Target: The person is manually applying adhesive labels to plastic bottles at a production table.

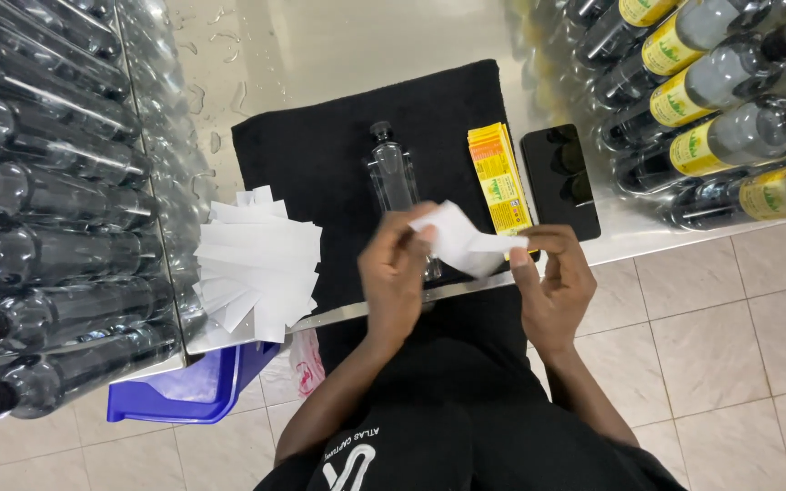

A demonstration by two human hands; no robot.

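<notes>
Both hands pinch one white paper strip (462,238) over the near edge of the black cloth (320,155). My left hand (395,273) grips its left end and my right hand (552,277) its right end; the strip curls between them. Just beyond my left hand lies a clear plastic bottle (391,173) with a black cap, on its side on the cloth. A stack of yellow labels (500,175) sits to the right of the bottle, partly behind the strip.
A pile of white backing strips (256,264) lies left of the cloth. A black phone (559,180) rests beside the labels. Unlabelled bottles (47,209) are stacked at left, yellow-labelled bottles (720,100) at right. A blue bin (184,391) stands under the steel table (338,45).
</notes>
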